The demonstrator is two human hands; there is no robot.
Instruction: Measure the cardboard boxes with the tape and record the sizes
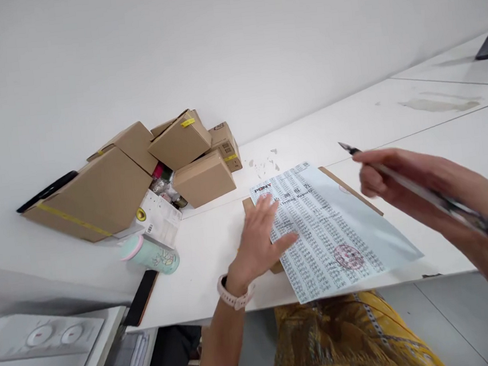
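My left hand [260, 236] lies on the left side of a pale blue printed sheet [315, 251], fingers spread over its upper left part. The sheet is headed "Testing Report", carries many handwritten-looking marks and has a round red stamp near its lower right. Under it a brown board or cardboard piece [359, 195] shows along the edges. To the right of the paper, my right hand [412, 184] is raised, closed around a pen [417, 189]. The pen's dark tip points up and left, apart from the sheet.
Several cardboard boxes [203, 181] are stacked against the wall at the left. Before them stand a mint-green bottle [156, 257] with a pink rim and a white package [161, 222]. A black flat object [141, 296] lies at the table's [210, 278] left edge.
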